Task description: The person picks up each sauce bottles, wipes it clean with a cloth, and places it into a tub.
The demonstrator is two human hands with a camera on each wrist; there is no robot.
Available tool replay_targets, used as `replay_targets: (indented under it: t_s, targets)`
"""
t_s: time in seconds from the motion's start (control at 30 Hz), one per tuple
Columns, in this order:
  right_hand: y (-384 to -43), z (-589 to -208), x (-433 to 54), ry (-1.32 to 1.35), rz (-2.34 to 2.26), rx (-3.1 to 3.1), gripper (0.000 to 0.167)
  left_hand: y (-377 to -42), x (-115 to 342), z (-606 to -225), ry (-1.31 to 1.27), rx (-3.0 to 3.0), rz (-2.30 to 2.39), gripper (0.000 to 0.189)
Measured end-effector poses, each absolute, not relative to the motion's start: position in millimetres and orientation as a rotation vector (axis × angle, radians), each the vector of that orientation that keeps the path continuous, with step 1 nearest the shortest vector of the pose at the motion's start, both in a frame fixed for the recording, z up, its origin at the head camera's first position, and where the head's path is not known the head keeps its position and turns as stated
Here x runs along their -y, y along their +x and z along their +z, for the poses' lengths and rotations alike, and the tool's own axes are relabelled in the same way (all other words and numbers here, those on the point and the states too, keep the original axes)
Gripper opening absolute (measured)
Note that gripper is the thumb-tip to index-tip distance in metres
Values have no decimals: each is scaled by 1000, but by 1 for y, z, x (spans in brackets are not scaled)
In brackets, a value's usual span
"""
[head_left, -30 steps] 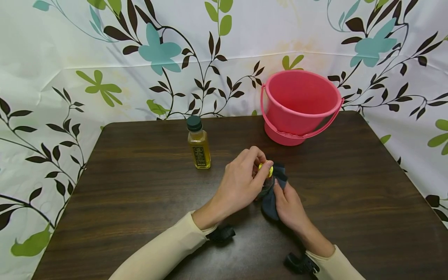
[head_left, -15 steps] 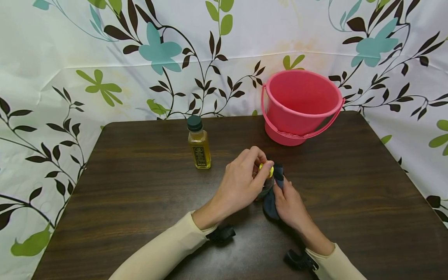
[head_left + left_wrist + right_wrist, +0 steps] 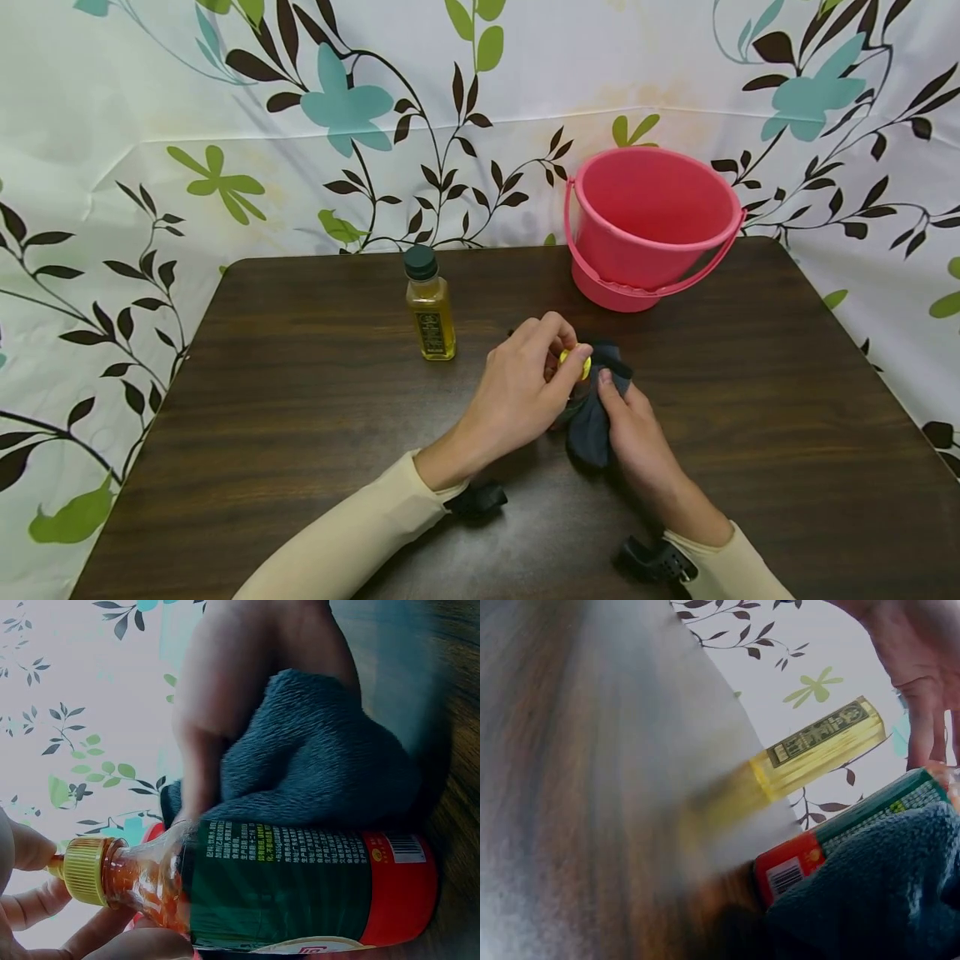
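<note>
A sauce bottle (image 3: 285,889) with a green and red label stands on the table, mostly hidden behind my hands in the head view. My left hand (image 3: 517,383) pinches the top of its yellow cap (image 3: 84,871) between thumb and fingers. In my right hand (image 3: 645,437) is a dark blue-grey cloth (image 3: 590,425), gripped with the thumb on top. The cloth lies along the bottle's right side, as the left wrist view shows its fuzzy folds (image 3: 322,757) right against the label. Reddish sauce shows through the clear neck.
A glass bottle of yellow oil (image 3: 432,321) with a dark green cap stands left of my hands. Behind them to the right is a pink bucket (image 3: 652,267), its handle lowered to the front. A patterned curtain (image 3: 285,183) hangs behind the dark wooden table (image 3: 315,417).
My right hand has shifted slightly right, and the cloth shows more spread out than half a second ago. The left hand keeps its hold on the cap. The head view has moved a little.
</note>
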State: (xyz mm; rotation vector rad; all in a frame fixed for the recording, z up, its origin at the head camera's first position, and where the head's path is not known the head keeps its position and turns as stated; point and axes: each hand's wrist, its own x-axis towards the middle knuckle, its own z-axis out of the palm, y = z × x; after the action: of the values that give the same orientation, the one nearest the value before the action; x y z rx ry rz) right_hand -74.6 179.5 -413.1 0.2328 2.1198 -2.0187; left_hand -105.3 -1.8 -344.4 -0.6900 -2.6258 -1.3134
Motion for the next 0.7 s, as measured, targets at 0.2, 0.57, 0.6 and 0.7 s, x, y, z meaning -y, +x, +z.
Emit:
replay_targets:
  t_s: [0.2, 0.57, 0.6, 0.7]
  targets:
    - [-73, -403, -173, 179, -2183, -2003, 51, -105, 3, -344, -677, 2637, -1326, 17]
    - [-73, -394, -174, 67, -2343, -1859, 43, -104, 3, -344, -688, 2623, -1336, 17]
    - [-73, -393, -175, 60, -2351, -1845, 44, -104, 3, -344, -686, 2625, -1336, 17]
    - [-73, -389, -175, 43, -2387, -1795, 46, -104, 3, -344, -681, 2624, -1341, 16]
